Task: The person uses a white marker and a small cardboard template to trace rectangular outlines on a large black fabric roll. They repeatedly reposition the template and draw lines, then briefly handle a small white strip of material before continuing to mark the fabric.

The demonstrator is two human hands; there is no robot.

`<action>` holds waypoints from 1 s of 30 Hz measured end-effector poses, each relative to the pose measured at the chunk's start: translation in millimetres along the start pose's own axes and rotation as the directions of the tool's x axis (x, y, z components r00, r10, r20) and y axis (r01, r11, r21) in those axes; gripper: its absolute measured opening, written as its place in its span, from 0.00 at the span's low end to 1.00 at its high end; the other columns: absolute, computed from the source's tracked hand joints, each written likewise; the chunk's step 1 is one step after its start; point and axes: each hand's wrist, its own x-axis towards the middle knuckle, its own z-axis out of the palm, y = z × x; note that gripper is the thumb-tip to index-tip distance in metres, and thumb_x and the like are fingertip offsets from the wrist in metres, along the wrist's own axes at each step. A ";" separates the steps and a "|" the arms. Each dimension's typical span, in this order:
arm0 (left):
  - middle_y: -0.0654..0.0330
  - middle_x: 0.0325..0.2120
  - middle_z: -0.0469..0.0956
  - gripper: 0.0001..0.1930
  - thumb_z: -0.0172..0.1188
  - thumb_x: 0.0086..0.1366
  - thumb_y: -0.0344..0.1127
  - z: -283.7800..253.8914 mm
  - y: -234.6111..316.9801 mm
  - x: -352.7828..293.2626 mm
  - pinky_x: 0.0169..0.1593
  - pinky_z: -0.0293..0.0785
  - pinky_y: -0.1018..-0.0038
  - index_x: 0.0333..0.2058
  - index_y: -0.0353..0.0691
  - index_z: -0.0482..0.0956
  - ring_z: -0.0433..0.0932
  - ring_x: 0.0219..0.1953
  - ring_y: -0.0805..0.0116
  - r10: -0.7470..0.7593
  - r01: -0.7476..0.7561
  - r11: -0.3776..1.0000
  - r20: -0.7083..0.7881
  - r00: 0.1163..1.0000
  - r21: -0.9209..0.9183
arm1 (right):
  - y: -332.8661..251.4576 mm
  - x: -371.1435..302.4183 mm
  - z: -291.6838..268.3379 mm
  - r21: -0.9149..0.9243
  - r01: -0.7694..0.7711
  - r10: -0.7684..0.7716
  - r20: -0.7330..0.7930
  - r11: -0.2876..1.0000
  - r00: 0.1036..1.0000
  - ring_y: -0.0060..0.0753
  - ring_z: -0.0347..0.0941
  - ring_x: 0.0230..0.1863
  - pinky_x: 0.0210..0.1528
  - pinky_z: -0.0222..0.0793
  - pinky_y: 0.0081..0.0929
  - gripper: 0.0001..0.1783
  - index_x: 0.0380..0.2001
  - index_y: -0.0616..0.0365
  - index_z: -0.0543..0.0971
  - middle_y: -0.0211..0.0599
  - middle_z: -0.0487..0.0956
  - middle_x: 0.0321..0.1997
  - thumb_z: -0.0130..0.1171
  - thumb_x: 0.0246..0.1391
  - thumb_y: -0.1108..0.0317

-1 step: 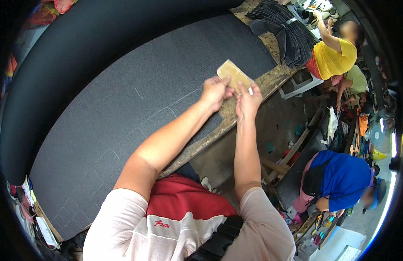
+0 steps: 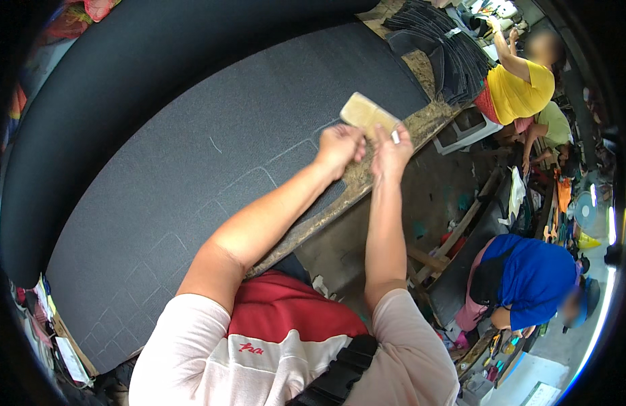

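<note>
A tan, rectangular flat piece with rounded corners, like a card template [image 2: 368, 114], is tilted above the dark fabric [image 2: 191, 142] near the table edge. My right hand [image 2: 391, 159] grips its lower right end. A small white stick, like chalk [image 2: 395, 137], shows between the fingers of that hand. Close beside the template's lower edge is my left hand [image 2: 338, 150], its fingers curled in; whether they hold anything is hidden. White lines forming boxes are drawn on the fabric below and left of my hands.
A thick dark fabric roll [image 2: 56, 135] lies along the table's far left side. Stacked dark cut pieces [image 2: 455, 61] sit at the far right end. The worn wooden table edge [image 2: 367, 183] runs beside my hands. People in yellow [image 2: 522, 91] and blue [image 2: 536, 281] work at the right.
The template has shifted slightly right with my right hand. My left hand, which was pinching the template's left part, has come away from it and its fingers have curled.
</note>
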 end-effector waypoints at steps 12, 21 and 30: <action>0.56 0.65 0.50 0.36 0.52 0.61 0.52 8.8 -11.2 -2.9 0.61 0.35 0.33 0.62 0.39 0.53 0.46 0.68 0.62 0.094 -0.515 -0.269 0.555 0.827 0.814 | -8.9 118.7 -32.6 -0.650 0.302 0.144 0.541 0.698 0.829 0.18 0.74 0.32 0.32 0.70 0.18 0.28 0.48 0.65 0.76 0.37 0.80 0.38 0.67 0.38 0.80; 0.58 0.66 0.46 0.36 0.41 0.66 0.56 9.8 -10.7 15.1 0.63 0.34 0.36 0.64 0.37 0.50 0.42 0.69 0.64 0.018 -0.456 -0.322 0.487 0.873 0.830 | -0.4 114.8 -23.9 -0.547 0.320 -0.107 0.385 0.773 0.917 0.19 0.73 0.26 0.30 0.69 0.19 0.16 0.41 0.65 0.79 0.34 0.81 0.28 0.62 0.48 0.72; 0.59 0.66 0.47 0.34 0.40 0.66 0.55 8.6 -7.9 11.5 0.63 0.34 0.36 0.64 0.39 0.50 0.43 0.69 0.65 -0.015 -0.460 -0.347 0.486 0.874 0.817 | 4.0 92.0 3.9 -0.629 0.341 0.215 0.639 0.699 0.739 0.23 0.75 0.23 0.27 0.70 0.22 0.10 0.30 0.65 0.81 0.38 0.81 0.23 0.62 0.49 0.68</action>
